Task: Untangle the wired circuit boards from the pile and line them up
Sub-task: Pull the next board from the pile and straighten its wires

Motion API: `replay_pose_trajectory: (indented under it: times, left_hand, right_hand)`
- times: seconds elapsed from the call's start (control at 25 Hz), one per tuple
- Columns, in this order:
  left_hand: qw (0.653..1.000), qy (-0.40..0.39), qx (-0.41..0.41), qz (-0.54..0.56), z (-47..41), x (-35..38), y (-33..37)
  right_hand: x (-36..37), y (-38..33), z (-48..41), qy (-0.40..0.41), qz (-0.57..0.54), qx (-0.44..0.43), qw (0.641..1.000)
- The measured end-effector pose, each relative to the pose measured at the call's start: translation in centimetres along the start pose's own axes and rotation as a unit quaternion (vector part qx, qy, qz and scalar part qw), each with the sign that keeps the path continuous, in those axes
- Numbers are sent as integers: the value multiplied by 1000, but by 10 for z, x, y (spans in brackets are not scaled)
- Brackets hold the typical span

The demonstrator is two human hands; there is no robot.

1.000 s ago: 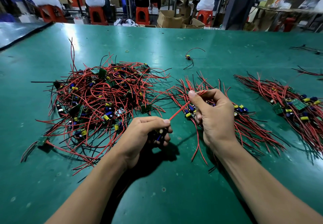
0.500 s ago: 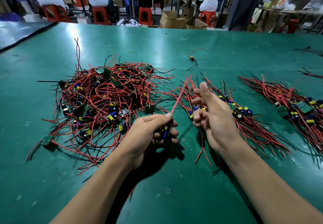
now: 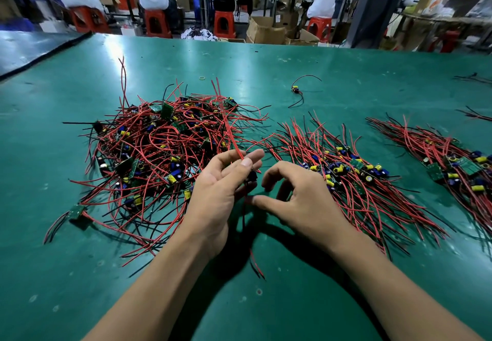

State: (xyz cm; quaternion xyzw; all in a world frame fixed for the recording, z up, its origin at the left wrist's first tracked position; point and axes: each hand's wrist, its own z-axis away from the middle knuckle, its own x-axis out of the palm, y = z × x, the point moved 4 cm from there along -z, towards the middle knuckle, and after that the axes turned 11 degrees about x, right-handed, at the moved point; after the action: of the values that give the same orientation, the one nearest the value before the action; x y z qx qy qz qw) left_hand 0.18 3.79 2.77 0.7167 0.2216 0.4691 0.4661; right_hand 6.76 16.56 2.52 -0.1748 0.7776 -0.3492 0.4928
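Observation:
A tangled pile of wired circuit boards [image 3: 159, 149], all red and black leads, lies left of centre on the green table [image 3: 266, 308]. My left hand [image 3: 221, 191] pinches one wired board [image 3: 251, 175] between thumb and fingers. Its red lead [image 3: 229, 128] sticks up over the pile, and other leads hang down to the table. My right hand [image 3: 300, 199] hovers beside it with fingers loosely curved, the thumb tip touching the hanging leads. A lined-up row of boards [image 3: 346, 170] lies just right of my hands.
A second lined-up row [image 3: 452, 165] lies at the far right. One loose wired board [image 3: 295, 89] and a small rubber band [image 3: 202, 77] sit farther back. Stray wires [image 3: 474, 78] lie at the right edge. People sit on orange stools beyond the table.
My right hand let go of the red lead and dropped beside my left hand. The left hand turned, so the red lead now points up over the pile.

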Motion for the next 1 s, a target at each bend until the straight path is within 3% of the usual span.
replay_pose_trajectory:
  times: [0.16,0.4,0.56,0.68,0.76,0.88,1.0]
  left_hand:
    - [996,9,-21,84,-2,0,0]
    - [997,11,-35,67,-4,-3,-3]
    - [992,-3,-65,108,-3,0,-6]
    - [992,-10,-70,102,-3,0,-9]
    - [991,-25,-78,108,-2,1,-11]
    - [988,-65,-92,108,-1,2,-12]
    - [988,-94,-103,73,0,2,-14]
  right_hand:
    - [4,-4,1,-18,-2,-40,999]
    - [9,-5,5,-30,36,-48,998]
    - [2,-12,5,18,-45,-62,997]
    - [-3,-15,4,18,-168,-4,986]
    - [-1,-15,2,-17,-306,69,949]
    - [0,-13,-2,-79,-510,191,835]
    - [-6,-14,-3,-159,-571,239,769]
